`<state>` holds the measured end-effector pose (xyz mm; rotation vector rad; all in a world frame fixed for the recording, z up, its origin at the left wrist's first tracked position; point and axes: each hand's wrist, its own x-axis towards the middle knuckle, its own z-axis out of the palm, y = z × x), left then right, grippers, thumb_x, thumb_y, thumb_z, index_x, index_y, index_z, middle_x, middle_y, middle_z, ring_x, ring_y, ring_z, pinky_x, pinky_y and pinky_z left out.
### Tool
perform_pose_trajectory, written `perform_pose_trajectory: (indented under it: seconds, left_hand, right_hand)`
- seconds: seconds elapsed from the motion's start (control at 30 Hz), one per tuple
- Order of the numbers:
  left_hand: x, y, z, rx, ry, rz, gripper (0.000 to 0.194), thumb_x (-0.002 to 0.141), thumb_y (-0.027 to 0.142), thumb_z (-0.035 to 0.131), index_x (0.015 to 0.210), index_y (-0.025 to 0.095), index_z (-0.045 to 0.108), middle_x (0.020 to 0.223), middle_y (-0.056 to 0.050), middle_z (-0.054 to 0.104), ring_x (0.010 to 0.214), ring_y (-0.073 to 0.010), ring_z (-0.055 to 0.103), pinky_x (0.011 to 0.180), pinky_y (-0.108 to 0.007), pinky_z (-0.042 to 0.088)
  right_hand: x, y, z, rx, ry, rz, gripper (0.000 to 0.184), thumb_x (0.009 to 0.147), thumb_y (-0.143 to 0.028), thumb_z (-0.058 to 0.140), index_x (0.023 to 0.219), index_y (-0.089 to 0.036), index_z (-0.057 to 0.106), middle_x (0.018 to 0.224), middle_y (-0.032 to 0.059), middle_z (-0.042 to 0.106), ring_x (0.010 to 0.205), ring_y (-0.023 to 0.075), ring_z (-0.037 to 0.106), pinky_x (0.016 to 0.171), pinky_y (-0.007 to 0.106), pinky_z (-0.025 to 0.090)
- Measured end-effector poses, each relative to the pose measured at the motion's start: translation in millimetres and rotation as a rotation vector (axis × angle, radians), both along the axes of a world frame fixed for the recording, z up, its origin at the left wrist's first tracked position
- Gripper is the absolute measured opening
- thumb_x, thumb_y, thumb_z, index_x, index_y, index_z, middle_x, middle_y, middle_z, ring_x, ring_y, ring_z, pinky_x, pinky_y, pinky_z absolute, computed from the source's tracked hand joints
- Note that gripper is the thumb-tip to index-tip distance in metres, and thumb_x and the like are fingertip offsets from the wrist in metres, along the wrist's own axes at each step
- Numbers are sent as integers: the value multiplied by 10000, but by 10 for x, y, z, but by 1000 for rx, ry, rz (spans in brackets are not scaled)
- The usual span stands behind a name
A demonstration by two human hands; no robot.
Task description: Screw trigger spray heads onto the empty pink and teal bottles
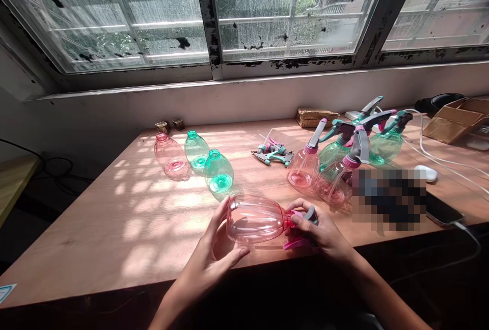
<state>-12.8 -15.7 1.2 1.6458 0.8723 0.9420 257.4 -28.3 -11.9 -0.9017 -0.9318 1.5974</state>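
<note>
A clear pink plastic bottle [256,219] lies sideways just above the table's front edge, its neck pointing right. My left hand [219,248] cups its base end, fingers behind and thumb below. At the neck, my right hand [317,230] closes around a grey and pink trigger spray head [296,243]. The fingers partly cover the neck, so I cannot tell whether the head is on it. Beyond my left hand stand three bottles without heads: a pink one [171,159], a green one [197,153] and a nearer green one [219,174].
Loose spray heads [272,153] lie mid-table [95,228]. Several bottles with spray heads, including a pink one [303,167], stand at the right. Near them are a phone [443,210] with a cable, a white mouse [426,173] and a cardboard box [454,118]. A window runs behind.
</note>
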Motion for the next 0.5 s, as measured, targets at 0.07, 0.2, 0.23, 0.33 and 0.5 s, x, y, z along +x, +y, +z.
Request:
perform_pose_trajectory:
  seconds: [0.07, 0.2, 0.23, 0.33, 0.5]
  left_hand:
    - [-23, 11, -9, -18, -21, -8, 830, 902, 341, 709, 1565, 434, 218, 1671, -16, 271, 1519, -326, 267, 1229, -476, 281]
    - [-44, 27, 7, -25, -1, 38, 708, 925, 400, 664, 1548, 372, 328, 1657, -41, 305, 1513, -355, 272, 1230, -510, 255]
    - [-41, 23, 16, -22, 18, 45, 715, 916, 386, 679, 1544, 375, 337, 1659, -33, 302, 1520, -350, 255, 1237, -506, 234]
    - [-20, -2, 33, -52, 19, 17, 791, 906, 349, 698, 1560, 418, 258, 1672, -6, 271, 1518, -321, 272, 1237, -486, 234]
    - [-17, -13, 11, -95, -22, -21, 860, 889, 364, 717, 1575, 410, 200, 1674, -27, 265, 1505, -332, 303, 1227, -491, 258]
  right_hand:
    - [-3, -5, -2, 19, -32, 6, 333, 801, -407, 821, 957, -209, 604, 698, -24, 709, 646, 160, 695, 578, 307, 641]
    - [-5, -12, 5, 49, -118, 8, 320, 808, -411, 811, 952, -200, 619, 698, -15, 708, 658, 177, 690, 581, 338, 656]
    - [-6, -12, 9, 43, -120, 1, 319, 805, -412, 812, 946, -199, 620, 696, -18, 703, 658, 177, 692, 584, 336, 655]
    - [-9, -8, 25, 6, -94, -25, 336, 787, -425, 823, 936, -206, 616, 689, -23, 692, 649, 179, 706, 565, 310, 640]
    - [-18, -18, 36, -21, -51, -32, 352, 772, -438, 832, 939, -221, 611, 688, -31, 693, 659, 200, 727, 543, 314, 631]
